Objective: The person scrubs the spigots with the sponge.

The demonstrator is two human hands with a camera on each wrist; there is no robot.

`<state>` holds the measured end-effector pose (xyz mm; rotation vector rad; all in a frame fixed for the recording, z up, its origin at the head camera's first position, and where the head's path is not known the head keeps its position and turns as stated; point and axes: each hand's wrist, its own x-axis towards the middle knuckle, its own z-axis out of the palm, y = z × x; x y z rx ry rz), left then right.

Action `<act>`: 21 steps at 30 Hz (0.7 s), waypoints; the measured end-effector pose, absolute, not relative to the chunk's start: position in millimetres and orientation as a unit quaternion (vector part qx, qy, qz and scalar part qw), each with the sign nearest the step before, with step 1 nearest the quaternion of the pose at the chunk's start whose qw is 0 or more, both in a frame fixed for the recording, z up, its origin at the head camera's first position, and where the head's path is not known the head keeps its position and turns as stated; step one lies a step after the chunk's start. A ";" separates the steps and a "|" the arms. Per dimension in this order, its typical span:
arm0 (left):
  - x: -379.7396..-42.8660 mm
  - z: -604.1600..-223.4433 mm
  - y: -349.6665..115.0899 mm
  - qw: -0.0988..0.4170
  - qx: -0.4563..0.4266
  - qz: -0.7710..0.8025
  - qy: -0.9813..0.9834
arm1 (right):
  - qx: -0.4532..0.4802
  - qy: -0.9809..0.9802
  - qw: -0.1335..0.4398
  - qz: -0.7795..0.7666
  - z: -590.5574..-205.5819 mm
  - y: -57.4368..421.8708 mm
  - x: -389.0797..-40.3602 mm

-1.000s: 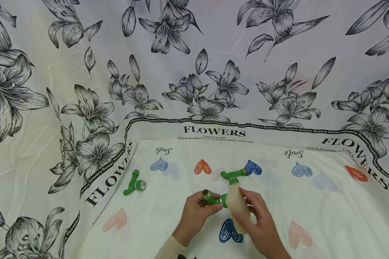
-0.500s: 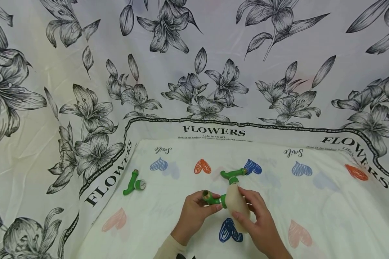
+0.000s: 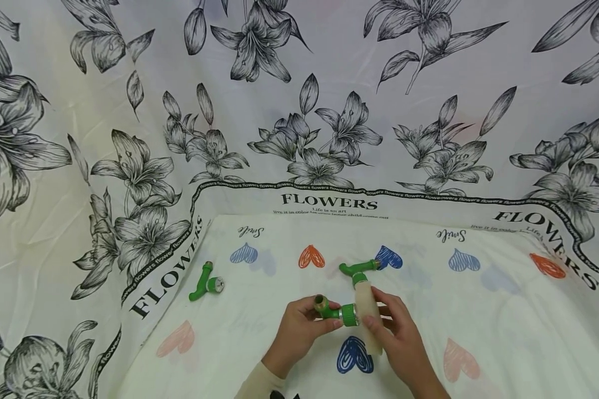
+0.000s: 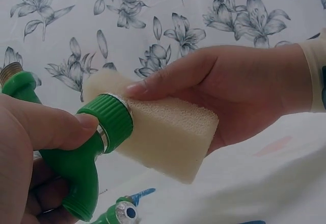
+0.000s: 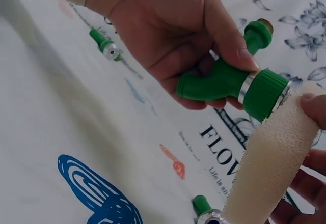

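Note:
My left hand grips a green tap by its body, with the brass threaded end up at the left. The ribbed green knob with silver trim points right. My right hand holds a cream sponge between thumb and fingers, narrow side up in the head view. In the left wrist view the sponge lies right against the end of the knob. The right wrist view shows the sponge's porous edge at the knob's silver rim, my left thumb on the tap's neck.
A second green tap lies just beyond the sponge, and a third tap lies at the left. All are over a white cloth printed with hearts. A flower-printed curtain stands behind and at the left.
The sponge has turned in my right hand, from its broad face toward its narrow side, and more of the tap's knob shows. My left hand stays almost in place.

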<state>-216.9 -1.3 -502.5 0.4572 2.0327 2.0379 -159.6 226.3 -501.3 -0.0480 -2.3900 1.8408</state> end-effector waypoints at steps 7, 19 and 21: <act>-217.4 -504.0 -4.2 0.115 0.127 0.704 0.689 | 0.016 -0.791 0.051 0.610 -490.6 218.9 -152.0; -226.2 -510.8 -42.0 0.016 0.124 0.657 0.743 | 0.042 -0.813 0.081 0.576 -491.7 218.3 -153.0; -229.1 -514.7 -60.5 -0.010 0.103 0.644 0.758 | 0.046 -0.816 0.088 0.570 -493.0 221.6 -150.9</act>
